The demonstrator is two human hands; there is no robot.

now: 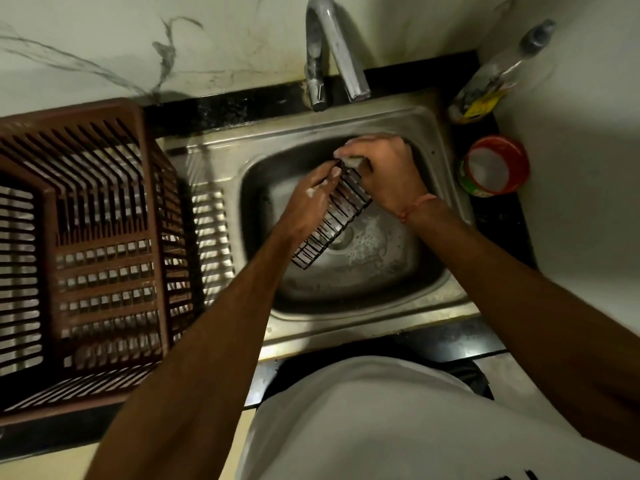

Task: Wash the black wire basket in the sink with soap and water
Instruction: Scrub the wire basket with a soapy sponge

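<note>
The black wire basket (334,220) hangs tilted over the steel sink (446,285), its lower end near the drain. My left hand (313,199) grips its left side, with foam on the fingers. My right hand (384,171) holds a pale soapy scrubber (351,161) pressed against the basket's upper end. No water runs from the tap (332,53).
A brown plastic dish crate (86,244) stands on the drainboard to the left. At the back right stand a clear bottle with a yellow label (491,81) and a round red tub of white soap (493,166). Suds lie around the drain.
</note>
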